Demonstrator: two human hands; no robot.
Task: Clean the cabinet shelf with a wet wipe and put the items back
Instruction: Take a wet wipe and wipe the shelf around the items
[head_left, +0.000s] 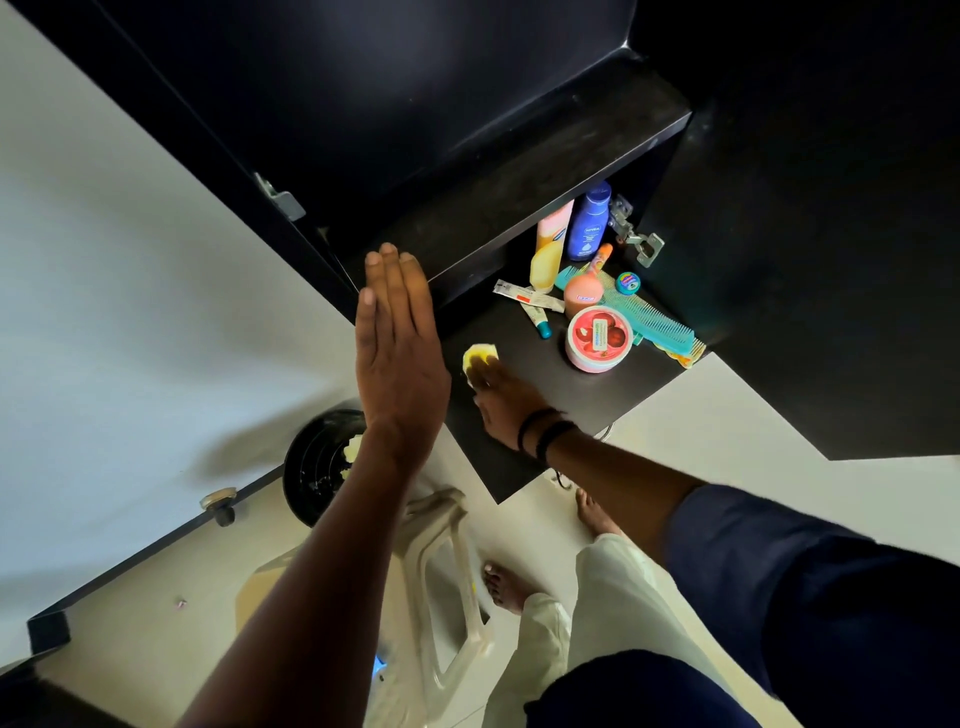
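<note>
L hand (400, 353) raised flat, fingers straight, pressed together. R hand (506, 402) presses wet wipe (479, 356) on shelf (571, 400), front-left edge; I can't tell finger curl.

One wide-angle camera sits on my head, facing forward and steeply down. It is close in: my left hand (400, 353) and right hand (506, 400) reach the dark cabinet shelf (550, 410) at arm's length. Below lie the floor (727, 415) and my bare feet (506, 587). The frame is tilted, so shelf edges run diagonally.
</note>
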